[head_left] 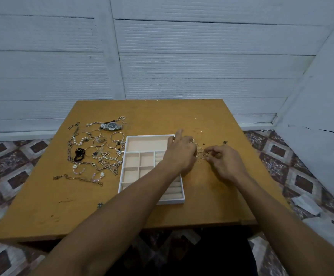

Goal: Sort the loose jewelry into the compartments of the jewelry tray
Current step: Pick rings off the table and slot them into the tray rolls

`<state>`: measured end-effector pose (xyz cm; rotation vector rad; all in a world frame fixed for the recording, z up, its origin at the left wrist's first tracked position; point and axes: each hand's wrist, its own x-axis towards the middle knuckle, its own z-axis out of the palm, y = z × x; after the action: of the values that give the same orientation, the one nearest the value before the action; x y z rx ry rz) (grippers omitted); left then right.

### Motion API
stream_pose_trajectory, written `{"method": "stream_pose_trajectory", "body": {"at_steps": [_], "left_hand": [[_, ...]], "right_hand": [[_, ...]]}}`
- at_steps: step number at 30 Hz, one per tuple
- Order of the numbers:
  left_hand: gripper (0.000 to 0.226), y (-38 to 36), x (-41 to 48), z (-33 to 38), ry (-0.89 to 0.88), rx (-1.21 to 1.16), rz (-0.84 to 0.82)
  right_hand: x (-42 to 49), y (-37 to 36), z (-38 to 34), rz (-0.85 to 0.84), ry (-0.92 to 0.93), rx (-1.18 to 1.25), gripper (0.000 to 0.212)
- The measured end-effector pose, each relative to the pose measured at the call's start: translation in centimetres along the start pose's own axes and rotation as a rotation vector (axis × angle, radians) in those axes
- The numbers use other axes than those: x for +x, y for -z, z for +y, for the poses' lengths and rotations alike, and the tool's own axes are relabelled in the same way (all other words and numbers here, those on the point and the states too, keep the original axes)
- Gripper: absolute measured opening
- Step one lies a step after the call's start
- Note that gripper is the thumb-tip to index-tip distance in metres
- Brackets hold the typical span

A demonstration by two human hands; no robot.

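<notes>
**Rings (200, 152) could scatter beside tray (150, 135)**

Head view: thin wire rings lie bunched on the wooden table (162, 116) right of centre, just beside the tray and between both hands. Left hand (180, 155) keeps its forefinger straight and the rest curled over them; whether it grips any I cannot tell. Right hand (226, 164) pinches one hoop between thumb and forefinger. Light, round and smooth, they may roll, interlock or slip. Tray: white rim, soft pink lining, padded rolls. Chains (94, 154) and pearls tangle at centre left.

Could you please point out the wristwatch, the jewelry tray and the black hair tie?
wristwatch (111, 126): head view, on its dark dial.
jewelry tray (147, 144): head view, on its far compartment's bare floor.
black hair tie (79, 154): head view, on its bunched loop.
</notes>
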<state>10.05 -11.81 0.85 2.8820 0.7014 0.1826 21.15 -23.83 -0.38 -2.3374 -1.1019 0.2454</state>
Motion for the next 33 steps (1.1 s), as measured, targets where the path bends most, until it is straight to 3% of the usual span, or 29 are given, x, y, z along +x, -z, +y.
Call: {"method": "stream_pose_trajectory", "body": {"at_steps": [8,12,18,26,29,33], "left_hand": [[0.030,0.0,1.1,0.0,0.024,0.047,-0.110],[0.030,0.3,1.5,0.0,0.027,0.037,-0.152],[0.017,0.5,0.9,-0.1,0.012,-0.116,-0.081],[0.014,1.6,-0.5,-1.1,0.013,-0.347,0.165],[0.014,2.4,-1.8,-3.0,0.013,-0.519,0.171],[0.009,3.6,-3.8,-6.0,0.068,-0.548,0.212]], "right_hand": [[0.8,0.0,-0.1,-0.053,-0.048,-0.013,0.008],[1.2,0.2,-0.4,-0.083,-0.104,0.006,0.012],[1.0,0.3,-0.5,-0.069,-0.137,0.105,0.022],[0.4,1.1,-0.5,-0.052,-0.131,0.264,0.011],[0.2,1.5,-1.1,-0.038,-0.115,0.304,0.008],[-0.4,2.1,-2.6,-0.031,-0.065,0.429,0.010]]}}
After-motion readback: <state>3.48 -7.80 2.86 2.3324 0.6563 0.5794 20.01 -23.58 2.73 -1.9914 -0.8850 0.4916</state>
